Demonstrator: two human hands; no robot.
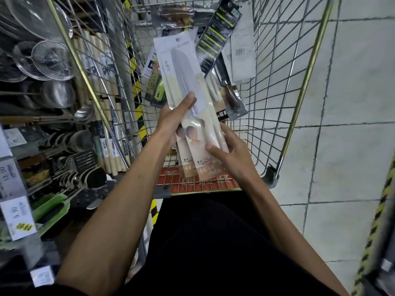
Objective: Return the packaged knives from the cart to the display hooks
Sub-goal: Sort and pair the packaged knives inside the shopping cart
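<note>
Left hand [174, 116] grips white knife packs [188, 99] above cart [299, 86]; right hand [230, 154] grips their lower end, thumb on front

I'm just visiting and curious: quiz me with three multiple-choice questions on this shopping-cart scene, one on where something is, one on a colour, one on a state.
1. Where do the wire strainers hang?
A. on the shelving left of the cart
B. inside the cart
C. on the floor tiles

2. What colour is the packaged knives card backing held by the hands?
A. red
B. whitish
C. blue

3. How are those packages held?
A. by the left hand only
B. by both hands
C. lying loose in the cart

Answers:
1. A: the strainers sit outside the cart wire wall, on its left side.
2. B: the cards look pale white to cream.
3. B: the left hand grips the middle and the right hand holds the lower end.
</note>
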